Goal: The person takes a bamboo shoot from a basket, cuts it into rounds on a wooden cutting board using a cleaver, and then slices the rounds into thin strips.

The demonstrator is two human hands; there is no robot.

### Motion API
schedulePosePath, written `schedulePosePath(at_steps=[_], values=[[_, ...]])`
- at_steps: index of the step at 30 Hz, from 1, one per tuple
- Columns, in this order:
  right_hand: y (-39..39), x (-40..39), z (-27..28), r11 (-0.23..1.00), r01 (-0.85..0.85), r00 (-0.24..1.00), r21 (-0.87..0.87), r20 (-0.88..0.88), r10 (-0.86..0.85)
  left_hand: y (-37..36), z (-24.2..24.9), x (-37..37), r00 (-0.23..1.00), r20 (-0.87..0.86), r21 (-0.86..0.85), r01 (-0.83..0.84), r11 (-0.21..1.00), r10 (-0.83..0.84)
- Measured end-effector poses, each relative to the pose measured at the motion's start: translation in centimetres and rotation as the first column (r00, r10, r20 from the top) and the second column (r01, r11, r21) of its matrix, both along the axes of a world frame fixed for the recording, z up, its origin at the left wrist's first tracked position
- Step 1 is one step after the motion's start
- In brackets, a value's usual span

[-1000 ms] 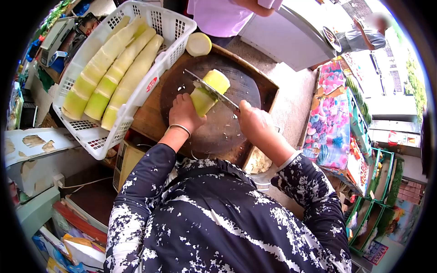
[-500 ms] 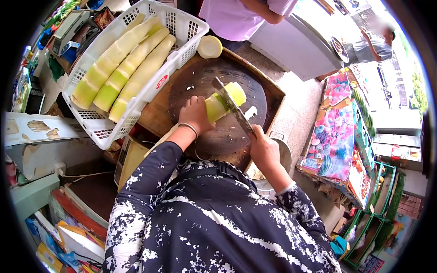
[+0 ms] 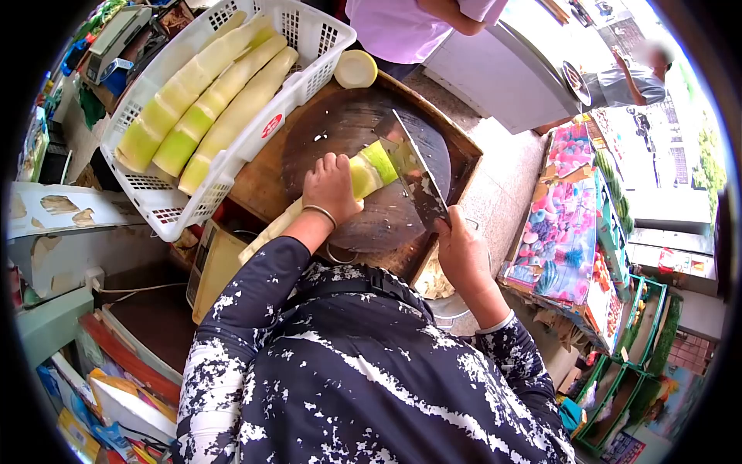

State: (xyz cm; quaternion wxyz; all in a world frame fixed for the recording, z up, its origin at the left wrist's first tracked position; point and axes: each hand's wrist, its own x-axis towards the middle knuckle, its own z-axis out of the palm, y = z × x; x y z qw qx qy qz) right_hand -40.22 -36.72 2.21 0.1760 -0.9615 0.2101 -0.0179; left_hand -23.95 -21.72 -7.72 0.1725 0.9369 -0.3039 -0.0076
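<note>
Round and dark, a wooden chopping board (image 3: 379, 224) sits inside a shallow wooden tray (image 3: 257, 185), and everything else spreads out around it. Across the board lies a peeled bamboo shoot (image 3: 369, 172), its green end over the middle and its pale length running under the person's left forearm, past the board's near left edge. The left hand (image 3: 331, 188) grasps the shoot from above, fingers bent over it. The right hand (image 3: 464, 251), at the board's near right edge, is clenched around the handle end of a cleaver (image 3: 421, 178). Its broad blade slants over the board, right beside the shoot's green end — whether the two touch, one cannot tell. Left of the board, a white plastic basket (image 3: 232, 170) holds more peeled bamboo shoots (image 3: 220, 112); a pale cut round (image 3: 356, 69) rests just beyond the board, near the basket's corner. Past that stands a person in a lilac shirt (image 3: 394, 31).
</note>
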Motion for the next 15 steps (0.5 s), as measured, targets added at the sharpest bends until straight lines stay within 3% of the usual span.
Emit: schedulePosePath(at_steps=[7,15], values=[[0.1,0.4,0.1,0.999,0.017,0.992,0.034,-0.122,-0.013,0.0,-0.1,-0.1,1.0,0.013,-0.01,-0.01,1.0,0.01],[-0.4,1.4,0.5,0.996,-0.084,0.982,0.012,-0.169,0.084,0.0,0.0,0.0,1.0,0.011,-0.001,0.011,1.0,-0.011]])
